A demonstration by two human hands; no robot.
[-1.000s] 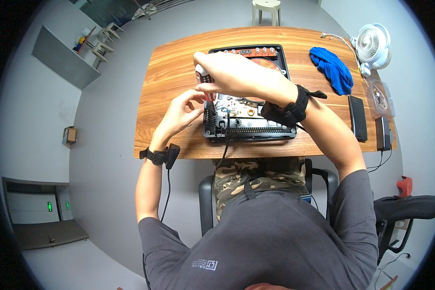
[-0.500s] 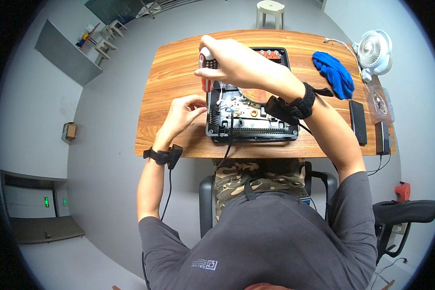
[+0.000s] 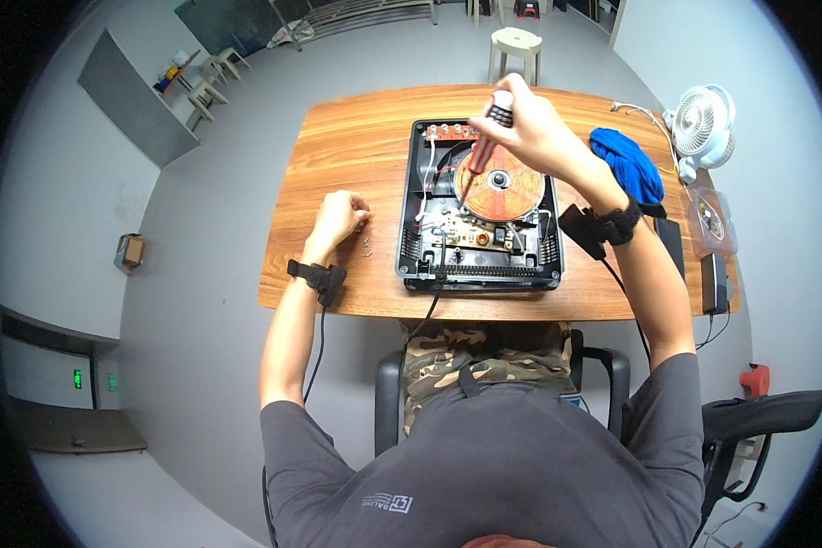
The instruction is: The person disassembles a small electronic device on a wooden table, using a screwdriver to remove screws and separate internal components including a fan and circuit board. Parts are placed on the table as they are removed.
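Observation:
An opened induction cooker lies on the table, its black housing exposing a round copper coil and a circuit board. My right hand grips a screwdriver with a red, white and black handle. Its shaft slants down over the coil's left edge toward the board; exactly where the tip rests I cannot make out. Left of the cooker, my left hand rests on the table with fingers curled together. Several small screws lie beside those fingertips; what the fingers pinch is hidden.
A wooden table carries everything. On its right are a blue cloth, a white fan, a clear plastic box and a black power adapter. A dark cable crosses the cooker's front edge. A stool stands beyond.
My right hand has swung the screwdriver from the cooker's left edge to above the coil. My left hand has drawn away from the housing to the screws. The view has tilted up slightly.

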